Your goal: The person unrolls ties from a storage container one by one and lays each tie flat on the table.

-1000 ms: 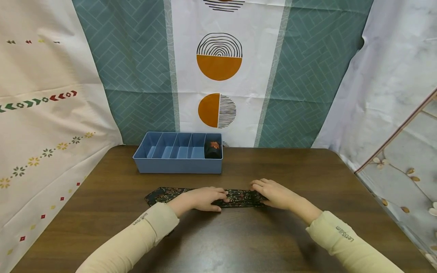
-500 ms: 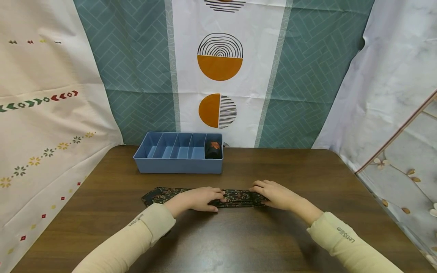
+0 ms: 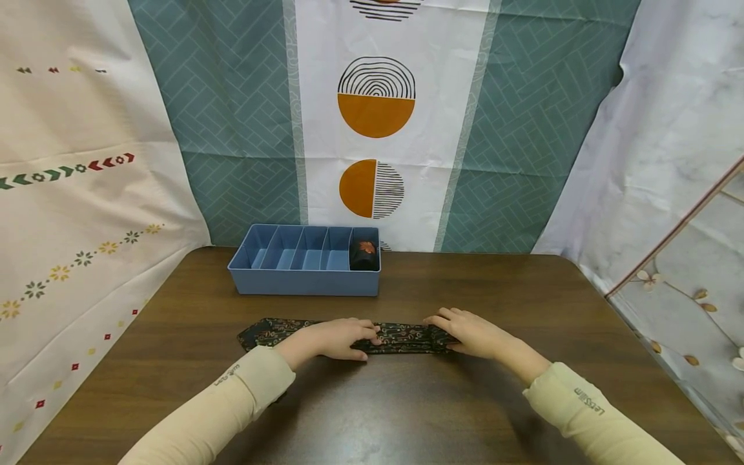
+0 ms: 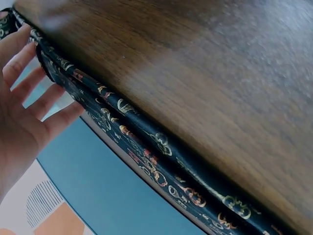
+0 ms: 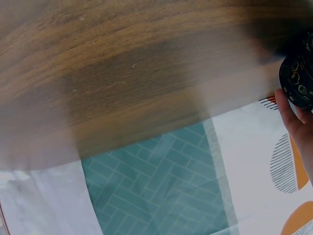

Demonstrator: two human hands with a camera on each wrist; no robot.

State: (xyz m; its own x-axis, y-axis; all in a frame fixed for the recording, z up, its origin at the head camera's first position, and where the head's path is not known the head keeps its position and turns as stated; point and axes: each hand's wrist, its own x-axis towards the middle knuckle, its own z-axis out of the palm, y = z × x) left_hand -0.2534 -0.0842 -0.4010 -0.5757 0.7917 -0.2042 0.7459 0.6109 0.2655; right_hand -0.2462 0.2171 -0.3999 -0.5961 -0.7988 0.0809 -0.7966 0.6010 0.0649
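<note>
A dark necktie (image 3: 403, 337) with a small gold and red pattern lies lengthwise across the table, its pointed end at the left. My left hand (image 3: 340, 337) rests over its middle. In the left wrist view, the slightly bent, spread fingers (image 4: 63, 117) touch one long edge of the tie (image 4: 161, 161), which has a lengthwise fold; the thumb is hidden there. At the tie's right end, my right hand (image 3: 473, 332) holds a bunched or rolled part between thumb and fingers. The right wrist view catches this rounded dark end (image 5: 298, 78) at its edge, against the fingers (image 5: 288, 115).
Behind the tie stands a blue divided box (image 3: 305, 283). Its rightmost compartment holds a black rolled item (image 3: 364, 256) with an orange leaf motif. Patterned cloths (image 3: 378, 148) hang at the back and sides of the brown wooden table (image 3: 372, 413).
My left hand has slid slightly left, and the tie's pointed end has shifted left as well. My right hand stays nearly still at the right end.
</note>
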